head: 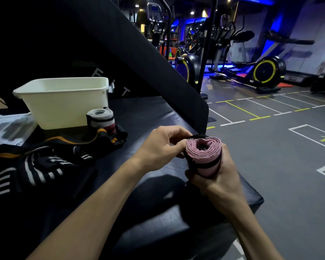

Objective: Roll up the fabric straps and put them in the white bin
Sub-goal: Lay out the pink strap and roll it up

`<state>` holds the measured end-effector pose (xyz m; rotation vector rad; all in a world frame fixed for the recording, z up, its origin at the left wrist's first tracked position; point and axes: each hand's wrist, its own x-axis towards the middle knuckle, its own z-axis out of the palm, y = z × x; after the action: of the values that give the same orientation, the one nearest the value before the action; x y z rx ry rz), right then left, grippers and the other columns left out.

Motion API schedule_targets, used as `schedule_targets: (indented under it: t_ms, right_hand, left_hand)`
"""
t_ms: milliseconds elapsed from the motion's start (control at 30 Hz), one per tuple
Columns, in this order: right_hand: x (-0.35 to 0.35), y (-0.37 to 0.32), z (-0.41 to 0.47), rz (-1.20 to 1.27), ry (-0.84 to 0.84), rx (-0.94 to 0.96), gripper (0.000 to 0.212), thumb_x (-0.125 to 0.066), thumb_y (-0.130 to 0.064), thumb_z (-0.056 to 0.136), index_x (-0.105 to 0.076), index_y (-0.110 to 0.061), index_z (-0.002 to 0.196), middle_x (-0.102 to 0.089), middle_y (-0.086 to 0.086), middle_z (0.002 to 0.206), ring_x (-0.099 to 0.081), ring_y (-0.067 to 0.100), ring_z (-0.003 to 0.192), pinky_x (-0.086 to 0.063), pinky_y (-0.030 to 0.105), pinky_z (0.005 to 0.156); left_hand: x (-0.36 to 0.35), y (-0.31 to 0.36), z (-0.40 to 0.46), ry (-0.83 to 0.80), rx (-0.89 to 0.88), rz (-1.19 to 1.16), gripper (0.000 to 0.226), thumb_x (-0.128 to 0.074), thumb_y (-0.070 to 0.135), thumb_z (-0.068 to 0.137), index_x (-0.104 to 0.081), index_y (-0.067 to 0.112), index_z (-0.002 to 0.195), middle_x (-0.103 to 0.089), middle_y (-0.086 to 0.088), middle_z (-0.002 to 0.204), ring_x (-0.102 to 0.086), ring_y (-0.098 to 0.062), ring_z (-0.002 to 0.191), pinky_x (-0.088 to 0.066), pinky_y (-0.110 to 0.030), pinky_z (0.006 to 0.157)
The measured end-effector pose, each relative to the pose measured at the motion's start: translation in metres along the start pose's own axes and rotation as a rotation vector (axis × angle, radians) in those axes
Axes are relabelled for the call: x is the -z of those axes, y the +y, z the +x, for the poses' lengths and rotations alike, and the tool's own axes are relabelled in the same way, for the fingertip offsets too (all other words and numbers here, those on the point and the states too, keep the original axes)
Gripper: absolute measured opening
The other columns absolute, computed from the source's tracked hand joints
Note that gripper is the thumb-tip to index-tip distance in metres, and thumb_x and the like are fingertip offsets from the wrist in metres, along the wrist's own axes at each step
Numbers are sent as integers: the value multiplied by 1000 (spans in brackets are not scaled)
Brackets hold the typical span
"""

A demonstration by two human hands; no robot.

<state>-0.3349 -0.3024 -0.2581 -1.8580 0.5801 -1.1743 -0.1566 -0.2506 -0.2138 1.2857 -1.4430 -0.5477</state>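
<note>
A pink fabric strap, rolled into a tight coil with black edging, stands upright in my right hand, whose fingers curl round its lower part. My left hand pinches the black end flap at the roll's top left edge. The white bin stands at the back left of the black padded bench. A grey rolled strap stands on the bench right in front of the bin. Loose black straps with orange trim and white stripes lie heaped at the left.
The bench's raised black backrest slopes up behind the bin. A clear plastic packet lies left of the bin. The bench's right edge drops to a grey gym floor with marked lines, and exercise machines stand beyond.
</note>
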Motion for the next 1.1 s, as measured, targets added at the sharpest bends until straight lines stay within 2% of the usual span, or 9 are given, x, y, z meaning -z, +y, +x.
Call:
schedule_targets:
  t_ms: [67,133,300,400,500,600,733,900,1100]
  right_hand:
    - [1,-1,1,6,-37,-1,73,-87,-12,56,-56,-22,122,-70,-3,113,-69,14,103,-55,25,88]
    - [4,0,1,13,-71,-2,73,-87,-11,55,-57,-21,121,-69,-3,113,-69,13,103,-53,20,87]
    - [6,4,-2,5,-143,-25,85,-94,5,58,-51,-18,127,-65,2,121,-67,5,105,-50,14,87]
    - [0,5,0,31,-80,-13,90,-94,-2,59,-50,-17,136,-64,1,128,-64,6,115,-49,16,95]
    - [-4,6,1,46,-20,30,86,-88,1,67,-49,-22,141,-64,-6,131,-62,9,122,-48,23,103]
    - [-7,3,-2,48,-51,42,77,-80,-1,68,-51,-30,132,-65,-8,126,-62,9,118,-46,18,99]
    - [-4,1,-5,61,-128,20,73,-81,9,75,-53,-26,132,-66,-5,125,-63,12,118,-46,17,97]
    - [5,-3,-5,38,-228,2,73,-80,17,70,-57,-23,127,-68,-8,116,-66,10,108,-49,18,92]
    - [8,-2,-6,27,-269,13,72,-78,19,70,-58,-18,129,-68,-12,117,-65,6,110,-47,15,93]
  left_hand:
    - [2,0,-1,-28,-5,-14,11,-67,-1,96,-74,5,101,-76,-14,93,-72,-21,83,-61,-30,71]
    - [3,0,-1,-45,-11,-47,11,-66,-3,96,-73,-2,105,-76,-21,96,-72,-21,83,-61,-29,73]
    - [5,1,-2,-24,0,-72,13,-66,-4,95,-70,-10,106,-74,-29,98,-71,-18,80,-57,-22,67]
    - [5,0,0,27,30,-79,13,-68,-1,95,-72,-7,106,-75,-25,94,-71,-18,76,-58,-24,65]
    - [11,-1,1,52,75,-116,16,-74,3,92,-74,3,108,-74,-16,84,-72,-20,72,-61,-29,67]
    - [16,3,-3,-28,127,-162,15,-73,1,91,-75,6,105,-74,-12,84,-71,-22,74,-61,-31,68]
    - [19,7,-6,-30,132,-171,7,-76,6,90,-76,2,96,-75,-17,82,-70,-22,68,-59,-28,58]
    - [18,2,-6,-44,151,-130,10,-75,9,92,-77,-1,91,-73,-19,74,-68,-20,56,-57,-26,52]
    - [21,-4,-7,-230,309,-246,15,-73,14,89,-73,2,98,-71,-20,90,-68,-22,70,-59,-25,60]
